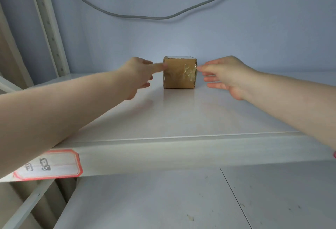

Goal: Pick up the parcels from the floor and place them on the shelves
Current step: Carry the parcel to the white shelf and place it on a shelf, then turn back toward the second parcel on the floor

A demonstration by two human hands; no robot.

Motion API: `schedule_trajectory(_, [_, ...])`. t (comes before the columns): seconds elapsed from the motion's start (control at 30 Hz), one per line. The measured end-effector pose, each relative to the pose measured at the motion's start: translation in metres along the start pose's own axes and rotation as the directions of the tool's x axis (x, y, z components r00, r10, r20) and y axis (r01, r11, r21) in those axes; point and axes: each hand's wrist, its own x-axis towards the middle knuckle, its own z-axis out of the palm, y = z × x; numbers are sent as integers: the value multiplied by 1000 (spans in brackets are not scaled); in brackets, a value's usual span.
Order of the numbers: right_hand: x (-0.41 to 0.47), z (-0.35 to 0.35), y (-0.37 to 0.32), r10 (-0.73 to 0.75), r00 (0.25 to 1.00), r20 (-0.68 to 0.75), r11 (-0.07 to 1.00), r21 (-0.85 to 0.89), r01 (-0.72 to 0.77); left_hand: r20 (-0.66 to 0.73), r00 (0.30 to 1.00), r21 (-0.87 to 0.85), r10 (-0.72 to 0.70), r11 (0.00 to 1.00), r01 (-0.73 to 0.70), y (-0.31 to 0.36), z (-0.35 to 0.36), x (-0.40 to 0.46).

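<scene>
Head | white shelf (181, 116), parcel (179, 73) | left hand (138, 76) touching, right hand (227, 76) spread

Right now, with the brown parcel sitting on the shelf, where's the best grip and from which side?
Probably the brown parcel by its left and right faces, one hand per side, reaching in from the open shelf front. It stands square and upright, both flanks clear; the left hand and right hand already bracket it.

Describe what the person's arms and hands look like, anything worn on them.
Both forearms are bare, no sleeves in view. The left hand and right hand wear no gloves, and no rings show. A small pink-red bit shows at the right arm's frame edge; what it is cannot be told.
</scene>
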Motion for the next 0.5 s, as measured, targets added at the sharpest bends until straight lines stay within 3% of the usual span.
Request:
schedule_trajectory(0.13, [-60,11,-17,-64,993,95,960,276,35,98,994,-222,48,975,-25,21,-11,-66])
schedule_trajectory(0.23, [-111,15,-23,-167,970,176,883,464,68,103,981,-330,165,936,-123,25,-19,-127])
schedule_trajectory(0.37, [-174,15,-14,-276,908,314,784,620,24,-48,964,-405,262,877,-258,10,-27,-205])
schedule_trajectory(0.5, [-212,25,8,-274,846,458,765,637,-96,-250,960,-506,125,829,-239,-23,-23,-267])
